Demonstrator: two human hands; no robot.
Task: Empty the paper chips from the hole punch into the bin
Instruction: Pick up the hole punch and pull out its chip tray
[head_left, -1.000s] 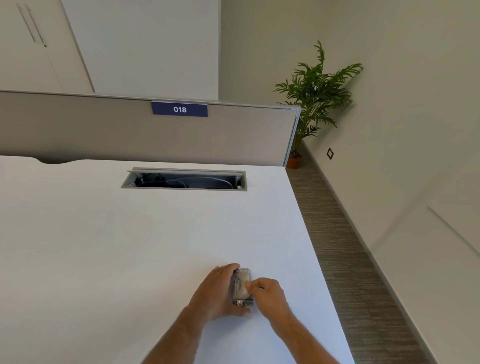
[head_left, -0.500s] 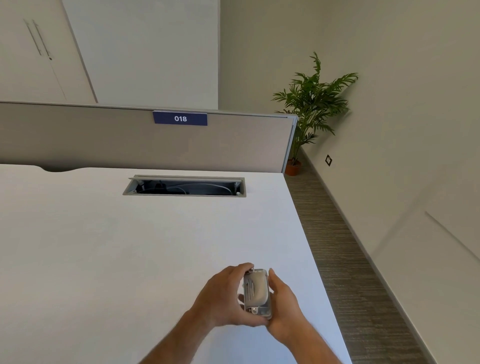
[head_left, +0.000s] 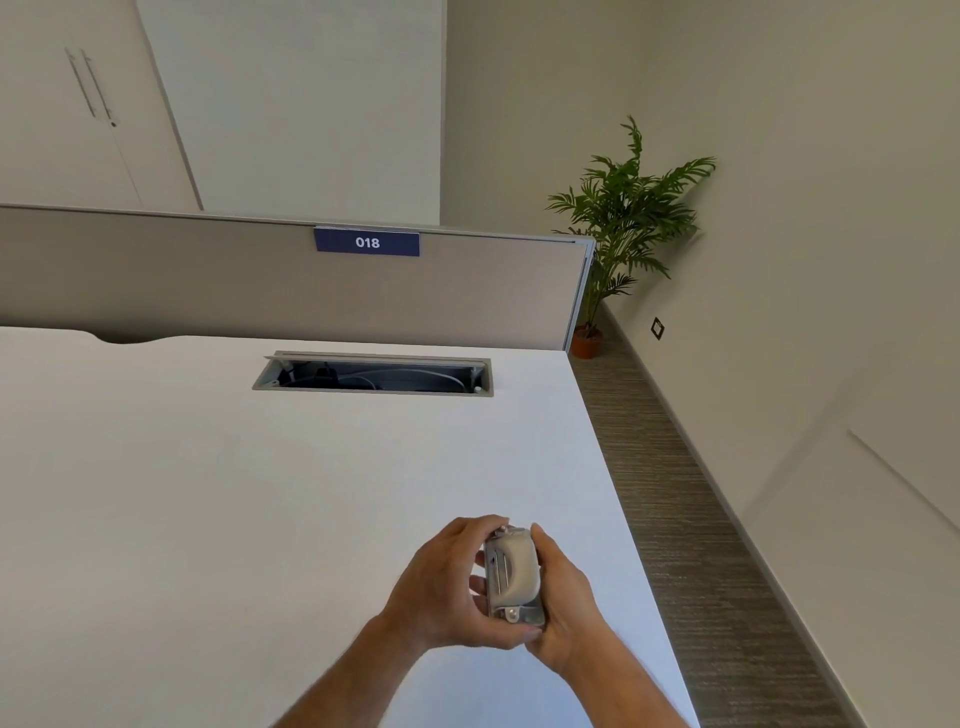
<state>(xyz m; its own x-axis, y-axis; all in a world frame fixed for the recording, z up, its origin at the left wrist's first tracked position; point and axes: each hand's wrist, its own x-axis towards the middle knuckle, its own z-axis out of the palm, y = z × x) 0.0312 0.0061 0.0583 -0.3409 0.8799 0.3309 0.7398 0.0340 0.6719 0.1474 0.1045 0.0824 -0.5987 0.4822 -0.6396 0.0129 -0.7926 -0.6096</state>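
Both hands are closed on one object, and we record them from left to right. Our left hand (head_left: 447, 587) wraps its fingers around the left side and lower end of the small grey metal hole punch (head_left: 513, 579). Our right hand (head_left: 563, 597) presses against the punch's right side, thumb lying along its edge. We find the punch held between the two palms, raised clear of the white table (head_left: 260, 493), near the table's right edge and standing on end. Its rounded grey lever faces the camera. Farther back we note a rectangular grey cable tray opening (head_left: 373, 374) set in the table, a beige divider panel (head_left: 208, 280) carrying a blue label reading 018 (head_left: 367, 242), and a green potted plant (head_left: 623, 218) in the corner.
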